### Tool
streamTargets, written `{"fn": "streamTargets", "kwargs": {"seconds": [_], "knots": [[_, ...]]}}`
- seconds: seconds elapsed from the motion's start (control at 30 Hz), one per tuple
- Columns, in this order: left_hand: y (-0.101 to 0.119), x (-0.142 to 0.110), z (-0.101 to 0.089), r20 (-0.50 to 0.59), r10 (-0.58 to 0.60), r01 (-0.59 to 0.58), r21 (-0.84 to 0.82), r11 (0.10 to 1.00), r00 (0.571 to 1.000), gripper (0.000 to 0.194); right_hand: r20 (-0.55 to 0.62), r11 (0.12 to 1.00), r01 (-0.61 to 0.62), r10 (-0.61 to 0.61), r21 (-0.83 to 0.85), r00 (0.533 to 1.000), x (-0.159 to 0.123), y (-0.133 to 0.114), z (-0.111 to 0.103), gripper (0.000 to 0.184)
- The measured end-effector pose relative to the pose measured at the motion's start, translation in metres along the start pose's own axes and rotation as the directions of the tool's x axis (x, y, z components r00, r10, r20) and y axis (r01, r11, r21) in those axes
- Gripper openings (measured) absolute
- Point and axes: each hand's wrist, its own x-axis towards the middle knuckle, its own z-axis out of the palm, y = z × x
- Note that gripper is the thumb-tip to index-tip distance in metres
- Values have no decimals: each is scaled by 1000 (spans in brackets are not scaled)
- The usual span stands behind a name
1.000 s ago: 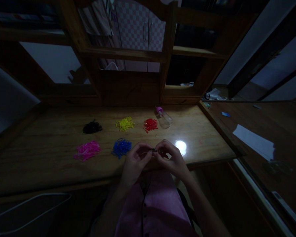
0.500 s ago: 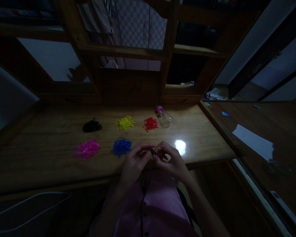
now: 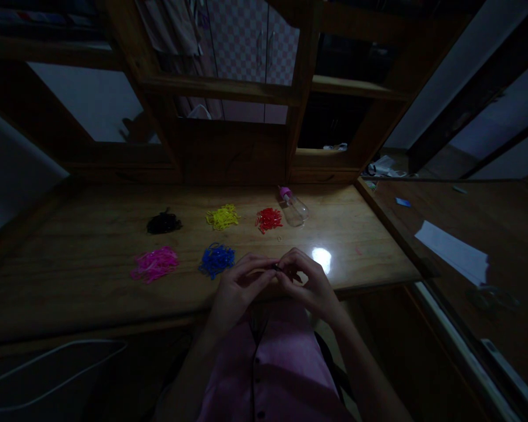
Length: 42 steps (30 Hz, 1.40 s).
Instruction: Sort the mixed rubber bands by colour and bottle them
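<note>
My left hand [image 3: 240,286] and my right hand [image 3: 305,281] meet over the desk's front edge, fingertips pinched together. Between them is a small dark thing [image 3: 276,268], mostly covered by the fingers; its kind does not show. Left of my left hand lies a heap of blue bands [image 3: 217,259], thin and loop-like. Beyond my hands is a heap of red bands [image 3: 268,219], with one small pale ring [image 3: 279,238] just in front of it. Yellow bands [image 3: 223,217], black bands [image 3: 163,223] and pink bands [image 3: 155,264] form separate heaps farther left.
A clear bottle [image 3: 295,211] with a pink top lies on the wooden desk [image 3: 92,252] beside the red heap. Wooden shelves [image 3: 233,152] rise at the back. On the right, a second brown surface [image 3: 405,234] carries white paper [image 3: 453,252] and a small blue packet [image 3: 402,202].
My fingers have shifted slightly around the dark thing, and less of it shows now. Both hands stay together in nearly the same place; the heaps have not changed.
</note>
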Motion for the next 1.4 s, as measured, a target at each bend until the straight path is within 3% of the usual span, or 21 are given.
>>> {"fn": "streamTargets", "kwargs": {"seconds": [0.13, 0.53, 0.9, 1.03, 1.17, 1.23, 1.33, 1.4], "knots": [[-4, 0, 1, -64, 1, 1, 24, 1000, 998, 14, 16, 1000, -1, 1, -9, 1000, 0, -3, -1, 3], [-4, 1, -1, -38, -39, 39, 5, 999, 999, 12, 43, 1000, -23, 22, 18, 999, -2, -1, 0, 4], [-4, -5, 13, -106, -187, 140, -346, 928, 977, 11, 62, 999, 24, -22, -22, 998, -2, -8, 3, 9], [-7, -6, 17, -124, -207, 143, -398, 906, 970, 14, 57, 998, 34, -31, -55, 998, 0, -6, 4, 8], [-9, -4, 13, -200, -116, 74, -204, 976, 973, 14, 44, 998, 36, -34, -46, 998, -1, -3, 11, 10], [-8, 3, 2, -236, -42, 27, -70, 997, 971, 16, 9, 1000, 15, -15, 17, 1000, -1, -1, 15, 25], [-5, 25, -30, -301, 51, -18, 112, 994, 952, 20, -97, 993, -2, 14, 120, 995, 0, 7, 15, 59], [-4, 48, -59, -327, 133, -31, 300, 953, 936, 20, -163, 992, -1, 21, 124, 986, 1, 17, 9, 64]]}}
